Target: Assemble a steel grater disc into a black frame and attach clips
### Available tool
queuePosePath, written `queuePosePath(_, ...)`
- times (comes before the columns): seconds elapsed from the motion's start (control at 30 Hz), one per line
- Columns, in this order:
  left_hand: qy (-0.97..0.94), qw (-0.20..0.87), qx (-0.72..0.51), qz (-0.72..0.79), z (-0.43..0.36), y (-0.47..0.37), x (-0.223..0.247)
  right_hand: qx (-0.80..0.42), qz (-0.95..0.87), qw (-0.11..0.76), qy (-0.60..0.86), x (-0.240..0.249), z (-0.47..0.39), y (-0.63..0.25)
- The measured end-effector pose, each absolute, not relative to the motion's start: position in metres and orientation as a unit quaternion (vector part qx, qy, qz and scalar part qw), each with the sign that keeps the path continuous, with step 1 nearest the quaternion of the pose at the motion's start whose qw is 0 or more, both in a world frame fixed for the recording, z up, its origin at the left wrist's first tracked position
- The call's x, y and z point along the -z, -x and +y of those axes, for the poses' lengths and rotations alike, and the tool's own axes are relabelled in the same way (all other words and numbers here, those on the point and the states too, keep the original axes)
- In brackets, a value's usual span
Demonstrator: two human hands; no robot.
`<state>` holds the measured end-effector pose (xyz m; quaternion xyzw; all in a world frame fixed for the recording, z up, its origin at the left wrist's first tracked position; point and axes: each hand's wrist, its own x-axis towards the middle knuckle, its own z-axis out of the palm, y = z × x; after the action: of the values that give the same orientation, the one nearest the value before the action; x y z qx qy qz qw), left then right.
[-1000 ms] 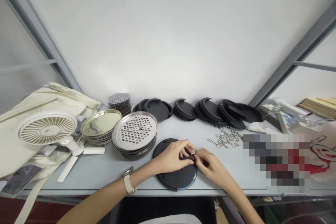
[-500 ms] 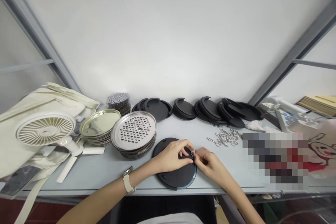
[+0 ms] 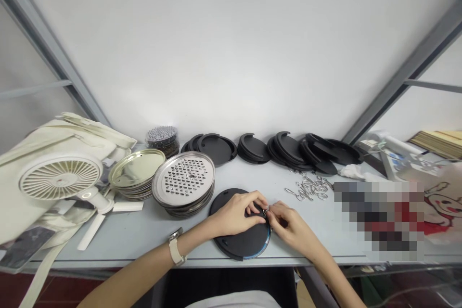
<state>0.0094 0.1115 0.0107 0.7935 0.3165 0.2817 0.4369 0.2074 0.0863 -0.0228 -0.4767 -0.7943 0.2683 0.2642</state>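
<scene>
Black disc (image 3: 241,244) lies at the table's (image 3: 151,243) near edge; left hand (image 3: 234,215) curled over it, grip unclear, right hand (image 3: 290,226) pinching a small metal ring (image 3: 265,211), which could spring loose if fingertips slip.

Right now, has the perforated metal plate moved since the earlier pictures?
No; the perforated metal plate sits just right of the gold-coloured plate, as before.

It looks like a small assembly workshop: a bench (image 3: 133,238) carries stacked metal discs (image 3: 186,180), black trays (image 3: 254,148) and loose metal clips (image 3: 310,187).
</scene>
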Motion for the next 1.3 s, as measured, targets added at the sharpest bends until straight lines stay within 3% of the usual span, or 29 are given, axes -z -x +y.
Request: queuePosePath(1.3, -0.777, 0.458, -0.275, 0.334, 0.1074, -0.009, -0.0163, -0.257, -0.795, 0.265, 0.482, 0.0252, 0.0883, -0.2076)
